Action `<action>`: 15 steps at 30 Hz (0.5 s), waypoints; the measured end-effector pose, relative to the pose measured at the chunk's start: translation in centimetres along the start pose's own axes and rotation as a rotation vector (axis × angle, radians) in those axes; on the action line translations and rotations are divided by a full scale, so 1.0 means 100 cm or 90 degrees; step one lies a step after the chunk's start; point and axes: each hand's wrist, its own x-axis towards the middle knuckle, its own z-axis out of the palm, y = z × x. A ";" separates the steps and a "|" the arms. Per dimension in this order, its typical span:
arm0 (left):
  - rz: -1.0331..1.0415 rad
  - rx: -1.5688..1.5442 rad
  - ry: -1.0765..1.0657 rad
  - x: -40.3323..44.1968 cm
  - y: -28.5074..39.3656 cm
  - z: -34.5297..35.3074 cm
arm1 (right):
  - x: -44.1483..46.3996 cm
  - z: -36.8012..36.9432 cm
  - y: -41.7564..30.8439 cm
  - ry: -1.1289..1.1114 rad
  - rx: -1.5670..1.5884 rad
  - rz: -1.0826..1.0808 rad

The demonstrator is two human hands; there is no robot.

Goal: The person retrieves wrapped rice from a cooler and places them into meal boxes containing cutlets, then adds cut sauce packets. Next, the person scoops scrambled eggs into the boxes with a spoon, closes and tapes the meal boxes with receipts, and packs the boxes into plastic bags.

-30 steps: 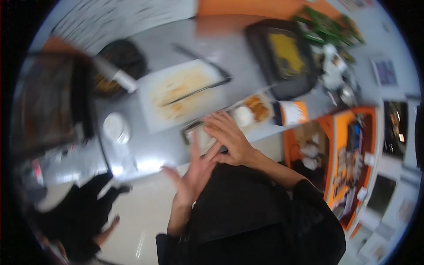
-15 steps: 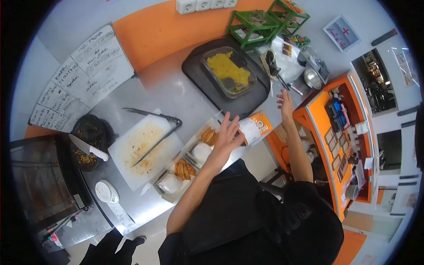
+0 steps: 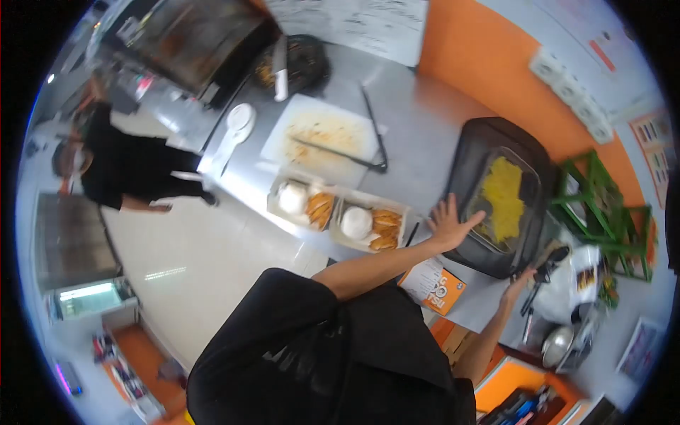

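Observation:
My left hand (image 3: 452,227) is open with its fingers spread, above the near left edge of a black tray (image 3: 464,173). On that tray is a clear container (image 3: 507,249) of yellow, crumbly food (image 3: 504,191). My right hand (image 3: 519,285) reaches past the tray's near right corner, its fingers stretched out beside a dark-handled utensil (image 3: 544,270); no grip on it shows. Below my left hand stands an orange and white printed carton (image 3: 433,287). To the left, two open boxes hold white rice (image 3: 356,223) and sliced, breaded fried pieces (image 3: 386,228).
A stained white cutting board (image 3: 322,131) with black tongs (image 3: 382,168) lies behind the boxes. A knife (image 3: 281,71) rests on a dark round pan (image 3: 312,57). Green racks (image 3: 584,195) and a metal bowl (image 3: 558,345) are on the right. Another person (image 3: 134,159) is at far left.
My view has turned and moved. My left hand has gone from above the boxes and carton to the tray's edge. My right hand has come closer to the dark-handled utensil.

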 end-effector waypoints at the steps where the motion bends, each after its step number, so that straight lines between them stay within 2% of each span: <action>1: 0.012 0.000 -0.003 -0.006 0.015 -0.012 | 0.001 0.003 -0.026 -0.014 0.055 0.035; 2: 0.029 0.002 -0.018 -0.012 0.032 -0.022 | -0.002 0.004 -0.053 -0.013 0.110 0.070; 5: 0.156 -0.028 -0.013 -0.025 0.062 -0.035 | -0.013 0.010 -0.126 -0.019 0.121 -0.040; 8: 0.275 -0.061 -0.001 -0.054 0.097 -0.064 | -0.026 -0.011 -0.177 0.045 0.075 -0.091; 9: 0.315 -0.072 -0.010 -0.069 0.114 -0.075 | -0.047 -0.007 -0.211 0.036 0.130 -0.089; 11: 0.366 -0.082 -0.040 -0.102 0.150 -0.097 | -0.048 -0.016 -0.234 0.098 0.205 -0.134; 12: 0.408 -0.026 -0.031 -0.108 0.162 -0.103 | -0.044 -0.022 -0.242 0.137 0.242 -0.165; 14: 0.506 0.061 -0.031 -0.111 0.186 -0.113 | -0.026 -0.027 -0.253 0.089 0.300 -0.239; 15: 0.556 0.093 -0.034 -0.110 0.196 -0.118 | -0.026 -0.019 -0.272 0.113 0.280 -0.273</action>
